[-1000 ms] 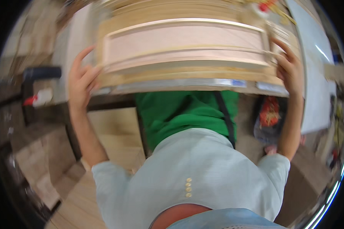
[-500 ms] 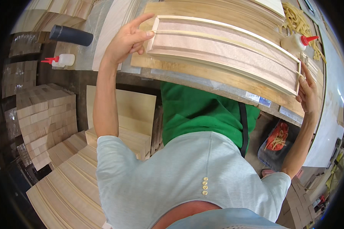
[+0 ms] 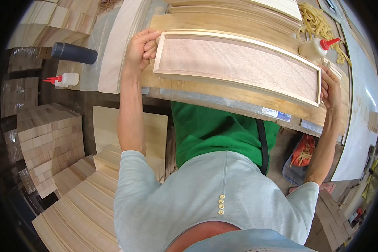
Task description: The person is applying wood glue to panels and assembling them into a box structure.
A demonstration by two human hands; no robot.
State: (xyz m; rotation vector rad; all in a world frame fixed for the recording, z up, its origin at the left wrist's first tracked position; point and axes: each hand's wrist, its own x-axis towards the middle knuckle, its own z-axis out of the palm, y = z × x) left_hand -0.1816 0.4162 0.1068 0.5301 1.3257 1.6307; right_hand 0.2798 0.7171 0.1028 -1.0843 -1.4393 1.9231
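Note:
A long shallow wooden frame (image 3: 235, 66) with a pinkish plywood panel inside lies on the bench in front of me. My left hand (image 3: 142, 47) is closed at its far left corner, with the thumb and index finger against the rim and the other fingers curled. At the right end, my right hand (image 3: 331, 87) has its fingers bent around the frame's short side. Its fingertips are partly hidden behind the rim. No band shows across the panel; whether one is pinched in my fingers I cannot tell.
Beyond the frame lie stacked wooden strips (image 3: 239, 14), a white glue bottle (image 3: 313, 49) with a red nozzle and a heap of yellowish bands (image 3: 317, 19). On the left are a dark cylinder (image 3: 74, 53), another glue bottle (image 3: 69, 79) and piled wood blocks (image 3: 50, 143).
A pale stretched band ran lengthwise over the panel between my hands; it no longer shows there. My left index finger, earlier stretched out, has curled in at the far corner.

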